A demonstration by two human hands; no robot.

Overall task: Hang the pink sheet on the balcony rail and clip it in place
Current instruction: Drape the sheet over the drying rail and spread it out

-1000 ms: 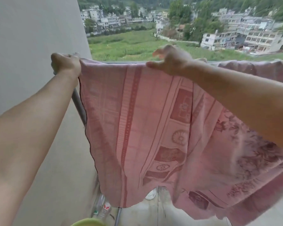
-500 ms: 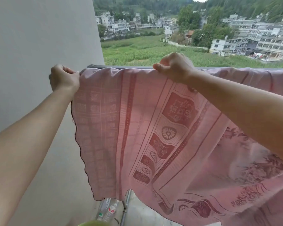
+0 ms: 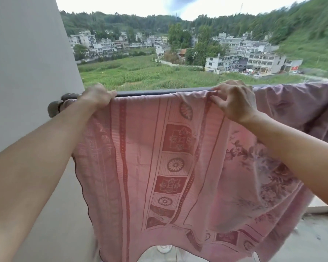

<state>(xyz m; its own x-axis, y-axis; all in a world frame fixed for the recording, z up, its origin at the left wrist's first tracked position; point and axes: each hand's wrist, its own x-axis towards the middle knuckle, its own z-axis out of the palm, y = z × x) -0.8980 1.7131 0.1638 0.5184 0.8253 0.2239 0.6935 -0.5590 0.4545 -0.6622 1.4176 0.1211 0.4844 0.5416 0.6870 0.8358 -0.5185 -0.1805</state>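
"Head view: what are the two hands doing?" asks the listener.

"The left hand [image 3: 97, 96] curls its fingers over the top edge of the pink sheet [image 3: 159, 157], close to a pale wall [image 3: 27, 63]. The right hand [image 3: 233, 103], further along, pinches a bunched fold of the same edge. Both sit at the dark balcony rail [image 3: 150, 92], which runs level across the frame."

"So is the sheet hung?"

"Mostly, I judge. It drapes from the rail and falls toward the floor, with more cloth lying over the rail to the right. Near the right hand the edge is creased, so it looks to want smoothing. No clip is visible, so the clipping seems wholly left to do. Beyond lie green fields and buildings."
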